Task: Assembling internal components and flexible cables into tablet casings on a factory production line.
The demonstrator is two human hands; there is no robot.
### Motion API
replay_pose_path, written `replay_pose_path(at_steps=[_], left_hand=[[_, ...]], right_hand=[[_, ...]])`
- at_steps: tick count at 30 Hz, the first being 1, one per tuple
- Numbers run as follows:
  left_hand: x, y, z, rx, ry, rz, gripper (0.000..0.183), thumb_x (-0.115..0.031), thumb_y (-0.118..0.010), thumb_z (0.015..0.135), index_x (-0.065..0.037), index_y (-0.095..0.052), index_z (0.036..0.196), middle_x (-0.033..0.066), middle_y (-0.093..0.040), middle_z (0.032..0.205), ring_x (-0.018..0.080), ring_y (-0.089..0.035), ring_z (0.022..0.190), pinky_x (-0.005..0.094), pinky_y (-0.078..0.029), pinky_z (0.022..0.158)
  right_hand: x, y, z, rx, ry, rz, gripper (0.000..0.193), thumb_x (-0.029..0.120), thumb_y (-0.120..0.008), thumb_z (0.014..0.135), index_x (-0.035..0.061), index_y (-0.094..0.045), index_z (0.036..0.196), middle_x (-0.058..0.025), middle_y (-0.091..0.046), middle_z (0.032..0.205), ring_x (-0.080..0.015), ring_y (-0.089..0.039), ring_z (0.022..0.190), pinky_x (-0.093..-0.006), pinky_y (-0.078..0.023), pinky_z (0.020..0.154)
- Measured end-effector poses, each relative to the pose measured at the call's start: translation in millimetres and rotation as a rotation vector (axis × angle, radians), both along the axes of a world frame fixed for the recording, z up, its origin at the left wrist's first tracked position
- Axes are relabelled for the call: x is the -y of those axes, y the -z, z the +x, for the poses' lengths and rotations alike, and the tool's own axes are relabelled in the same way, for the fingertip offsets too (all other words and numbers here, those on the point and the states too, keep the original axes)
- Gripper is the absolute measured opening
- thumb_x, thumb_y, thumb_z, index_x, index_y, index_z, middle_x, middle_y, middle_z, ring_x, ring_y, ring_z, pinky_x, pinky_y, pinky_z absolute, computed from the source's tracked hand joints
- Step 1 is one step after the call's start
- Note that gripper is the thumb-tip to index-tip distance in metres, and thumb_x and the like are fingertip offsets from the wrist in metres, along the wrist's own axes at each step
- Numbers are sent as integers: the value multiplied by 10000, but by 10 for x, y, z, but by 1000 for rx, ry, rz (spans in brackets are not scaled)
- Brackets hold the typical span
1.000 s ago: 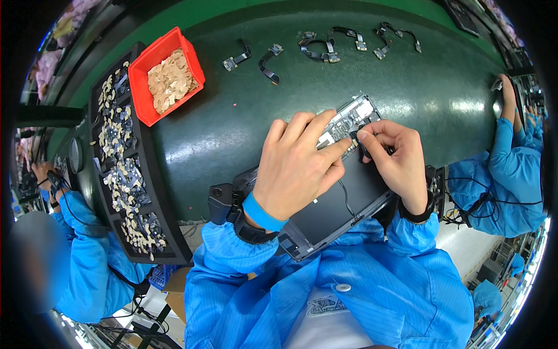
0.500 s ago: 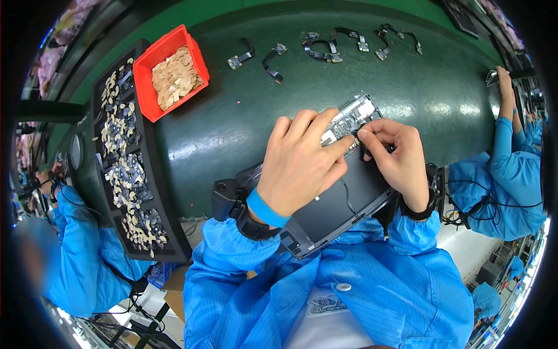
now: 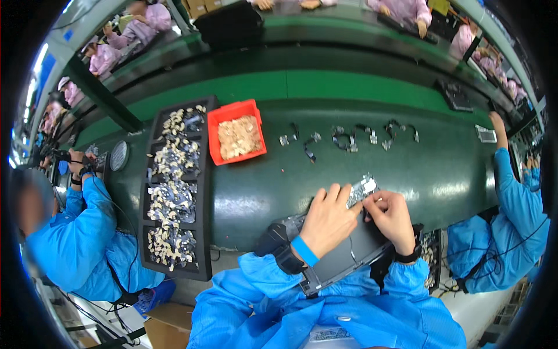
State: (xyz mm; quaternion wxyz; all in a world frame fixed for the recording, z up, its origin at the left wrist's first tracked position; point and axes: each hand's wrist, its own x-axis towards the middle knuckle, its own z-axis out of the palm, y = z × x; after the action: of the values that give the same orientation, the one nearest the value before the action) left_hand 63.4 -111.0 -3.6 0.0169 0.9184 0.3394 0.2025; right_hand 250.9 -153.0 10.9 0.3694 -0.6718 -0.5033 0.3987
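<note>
A dark laptop chassis (image 3: 363,253) lies tilted at the table's near edge in front of me, and a thin cable crosses its inside. Along its far edge is an exposed circuit board (image 3: 364,187), partly covered by my fingers. My left hand (image 3: 327,224) rests over the board and chassis with its fingers stretched out, its index fingertip close to my right hand. My right hand (image 3: 393,220) is closed in a pinch at the board's right end. A small dark bit shows under those fingertips, too hidden to name.
Several small boards with black flex cables (image 3: 344,139) lie on the green table. A red bin (image 3: 260,129) of tan pieces stands beside a black compartment tray (image 3: 202,232) of small parts. Co-workers in blue sit on both sides; people in pink work across the line.
The view has tilted up, so the table and my hands appear lower and the far line shows. My hands keep nearly the same hold over the board.
</note>
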Motion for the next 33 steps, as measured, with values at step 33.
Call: replay_pose_path(at_steps=[33], left_hand=[[-90,-51,432,385,278,-309,201,-139,-815,823,-89,-788,1016,11,-755,844,177,-688,753,330,-436,687]], right_hand=[[67,418,733,-402,295,260,239,109,-658,1010,28,-530,1195,-32,-654,798,-49,-543,618,-195,-424,532]])
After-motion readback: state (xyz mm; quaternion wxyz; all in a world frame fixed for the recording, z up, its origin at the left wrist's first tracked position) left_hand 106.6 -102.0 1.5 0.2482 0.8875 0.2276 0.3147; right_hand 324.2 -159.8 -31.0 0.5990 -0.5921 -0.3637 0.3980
